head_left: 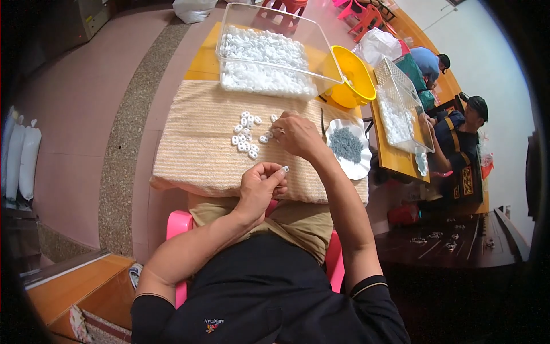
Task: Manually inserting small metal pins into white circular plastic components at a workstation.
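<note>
My left hand point(262, 188) is closed, pinching a small white plastic piece point(286, 169) between thumb and forefinger above the near part of a striped beige cloth point(200, 126). Beyond it, my right hand point(297, 135) reaches down to the cloth with its fingers bent together. Its fingertips are partly hidden, and I cannot make out what they hold. Loose white oval pieces with dark holes point(242, 135) lie in a group left of that hand, with a few right by its fingers. On the right of the cloth, a white scalloped plate point(360, 166) carries a heap of tiny grey parts point(345, 144).
A clear plastic bin point(269, 75) full of white pieces stands behind the cloth. A yellow basin point(354, 77) is to its right. Farther right, two people point(458, 132) sit near another table point(413, 163) bearing a white basket point(395, 80). Pink chair arms point(179, 223) flank me.
</note>
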{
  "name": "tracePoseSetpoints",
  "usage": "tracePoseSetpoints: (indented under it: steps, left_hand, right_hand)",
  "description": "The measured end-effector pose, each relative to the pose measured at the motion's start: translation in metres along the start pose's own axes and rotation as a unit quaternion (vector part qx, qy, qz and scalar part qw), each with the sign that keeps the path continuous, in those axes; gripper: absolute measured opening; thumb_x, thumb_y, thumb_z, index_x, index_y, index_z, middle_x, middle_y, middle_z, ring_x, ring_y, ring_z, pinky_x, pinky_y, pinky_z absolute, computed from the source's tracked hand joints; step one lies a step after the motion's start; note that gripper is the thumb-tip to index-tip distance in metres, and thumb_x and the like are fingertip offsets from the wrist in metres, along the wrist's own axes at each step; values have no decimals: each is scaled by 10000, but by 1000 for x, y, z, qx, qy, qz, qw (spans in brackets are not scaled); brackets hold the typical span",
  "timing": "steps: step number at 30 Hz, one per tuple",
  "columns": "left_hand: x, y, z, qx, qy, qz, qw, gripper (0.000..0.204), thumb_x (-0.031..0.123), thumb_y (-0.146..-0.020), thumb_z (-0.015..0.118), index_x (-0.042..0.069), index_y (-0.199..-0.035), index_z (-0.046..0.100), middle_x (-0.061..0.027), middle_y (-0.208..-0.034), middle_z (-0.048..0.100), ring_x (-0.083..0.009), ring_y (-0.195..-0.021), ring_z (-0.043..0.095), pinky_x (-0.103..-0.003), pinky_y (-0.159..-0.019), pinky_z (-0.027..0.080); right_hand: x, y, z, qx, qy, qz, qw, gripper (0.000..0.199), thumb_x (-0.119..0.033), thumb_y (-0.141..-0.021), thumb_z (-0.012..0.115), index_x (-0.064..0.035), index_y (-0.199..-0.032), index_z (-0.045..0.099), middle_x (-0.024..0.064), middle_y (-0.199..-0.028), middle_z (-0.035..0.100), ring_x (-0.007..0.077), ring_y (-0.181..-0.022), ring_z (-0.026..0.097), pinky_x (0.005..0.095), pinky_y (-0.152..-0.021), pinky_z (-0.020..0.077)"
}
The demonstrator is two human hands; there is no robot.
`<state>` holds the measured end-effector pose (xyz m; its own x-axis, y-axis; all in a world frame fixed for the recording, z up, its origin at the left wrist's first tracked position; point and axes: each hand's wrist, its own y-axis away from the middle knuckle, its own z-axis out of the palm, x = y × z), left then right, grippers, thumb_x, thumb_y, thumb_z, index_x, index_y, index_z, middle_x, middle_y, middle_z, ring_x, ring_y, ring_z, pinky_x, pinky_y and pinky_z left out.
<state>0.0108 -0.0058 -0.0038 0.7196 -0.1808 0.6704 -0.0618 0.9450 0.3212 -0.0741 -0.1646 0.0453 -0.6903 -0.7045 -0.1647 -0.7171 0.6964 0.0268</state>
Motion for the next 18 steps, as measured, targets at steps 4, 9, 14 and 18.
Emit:
tracePoseSetpoints:
  steps: [4, 9, 14, 18]
  left_hand:
    - [1, 0, 0, 1, 11, -8, 1000, 110, 97, -883, 652, 37, -941, 579, -34, -790, 607, -100, -647, 587, -231, -600, 513]
    - [0, 0, 0, 5, 5, -14, 1000, 103, 87, -892, 631, 17, -945, 576, -41, -797, 602, -103, -665, 589, -234, -620, 530]
    - [0, -1, -1, 3, 10, -4, 1000, 97, 76, -896, 618, 12, -944, 564, -52, -796, 605, -107, -654, 577, -240, -609, 514]
    - [4, 2, 1, 12, 4, -7, 1000, 93, 69, -894, 616, 12, -938, 558, -54, -792, 603, -108, -653, 573, -242, -600, 506]
  right_hand:
    - [-5, -6, -3, -18, 21, 1, 1000, 224, -163, -816, 591, -90, -1000, 695, 140, -948, 648, 342, -901, 610, 422, -810, 471]
    - [-14, -12, 5, 66, -67, -44, 995, 219, -142, -825, 574, -112, -1003, 698, 132, -934, 655, 334, -885, 617, 419, -783, 477]
    - [-23, -18, 8, 34, -31, -65, 997, 229, -131, -832, 562, -140, -1012, 703, 121, -924, 659, 321, -862, 625, 406, -757, 484]
    - [-26, -18, 10, 39, -52, -73, 995, 221, -163, -835, 577, -166, -1014, 706, 110, -908, 657, 313, -847, 629, 400, -749, 492]
